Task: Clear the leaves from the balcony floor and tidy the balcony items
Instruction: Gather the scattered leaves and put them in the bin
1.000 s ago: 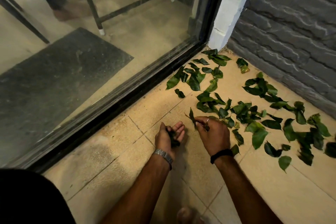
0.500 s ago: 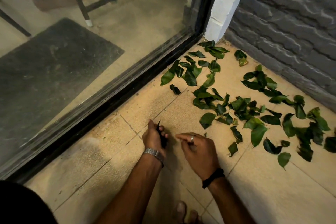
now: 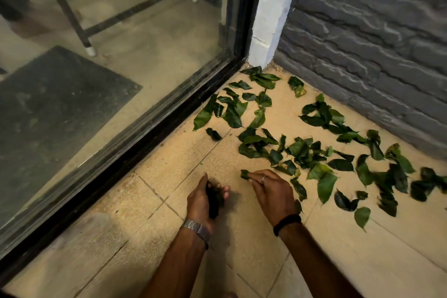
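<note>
leaves (image 3: 300,150): dozens on floor | left hand (image 3: 205,198) grips bunch | right hand (image 3: 271,189) pinches one

Green leaves (image 3: 300,150) lie scattered across the beige tiled floor (image 3: 254,244).

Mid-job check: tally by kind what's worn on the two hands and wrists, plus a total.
Metal watch: 1, on the left wrist.
Black wristband: 1, on the right wrist.
Ring: 1, on the right hand, which pinches a leaf.
Total: 3.
The left hand grips a bunch of leaves; their count is unclear.
</note>
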### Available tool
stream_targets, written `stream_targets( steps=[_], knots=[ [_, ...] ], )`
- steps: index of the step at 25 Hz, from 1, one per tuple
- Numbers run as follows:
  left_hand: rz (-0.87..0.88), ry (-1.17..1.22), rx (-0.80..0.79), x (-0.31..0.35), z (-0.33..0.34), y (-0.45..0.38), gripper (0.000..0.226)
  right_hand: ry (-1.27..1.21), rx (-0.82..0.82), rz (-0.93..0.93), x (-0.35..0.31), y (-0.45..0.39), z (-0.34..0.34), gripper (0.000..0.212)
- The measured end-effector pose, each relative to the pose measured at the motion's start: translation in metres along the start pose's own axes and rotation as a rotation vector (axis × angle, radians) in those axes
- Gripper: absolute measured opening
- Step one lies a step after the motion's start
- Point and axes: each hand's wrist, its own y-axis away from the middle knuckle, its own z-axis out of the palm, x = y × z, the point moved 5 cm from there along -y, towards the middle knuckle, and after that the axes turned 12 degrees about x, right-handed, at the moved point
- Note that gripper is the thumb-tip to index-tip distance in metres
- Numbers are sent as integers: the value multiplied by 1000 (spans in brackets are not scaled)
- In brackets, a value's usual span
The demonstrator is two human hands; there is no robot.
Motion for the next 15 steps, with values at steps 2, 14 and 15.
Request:
stream_targets(
  steps=[2, 14, 15],
  knots=[
    [-36, 14, -3, -3, 3, 0, 34, -113, 16, -30, -34, 10, 1, 19],
    [55, 309, 238, 61, -19, -25, 34, 33, -129, -138, -74, -86, 73, 40],
    [63, 306, 212, 68, -13, -26, 35, 116, -179, -185, -73, -99, 88, 43]
  ],
)
